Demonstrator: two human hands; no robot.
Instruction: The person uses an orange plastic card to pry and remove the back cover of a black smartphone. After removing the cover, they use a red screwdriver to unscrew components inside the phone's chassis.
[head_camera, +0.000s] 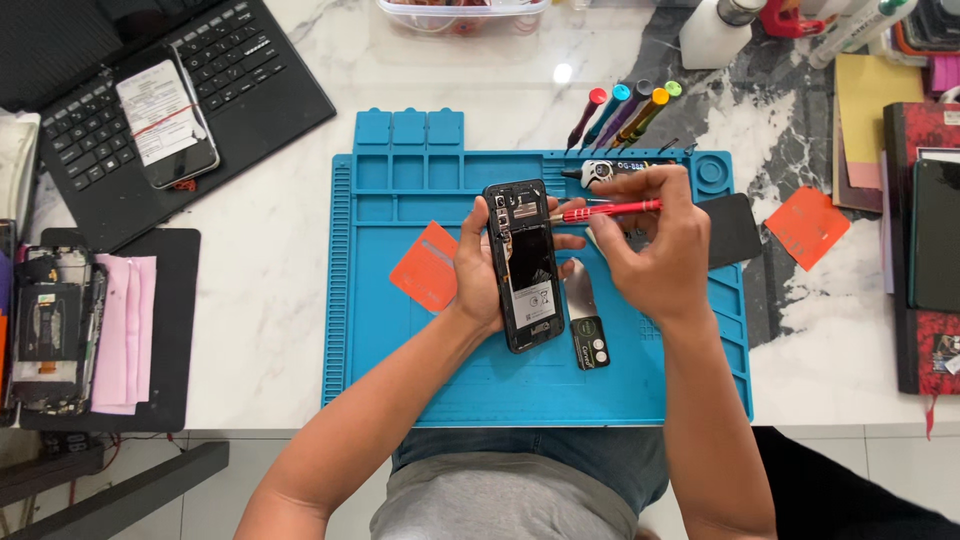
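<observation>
Opened phone sits upright in your left hand, back cover off, held just above the blue repair mat; that grip is clamped round the phone's left edge and lower body. Your right hand is closed on the red screwdriver, shaft lying nearly level, tip at the phone's upper right edge near the camera end. The exact screw under the tip is too small to make out, probably one along the top frame. Seat the tip square before turning; at this shallow angle it could slip out and scar the board. Brace your right wrist on the mat, keep the phone steady with your left thumb. The metal pry tool lies on the mat just beside the phone, the orange pick behind your left hand, and spare drivers rest on the worktop beyond.
</observation>
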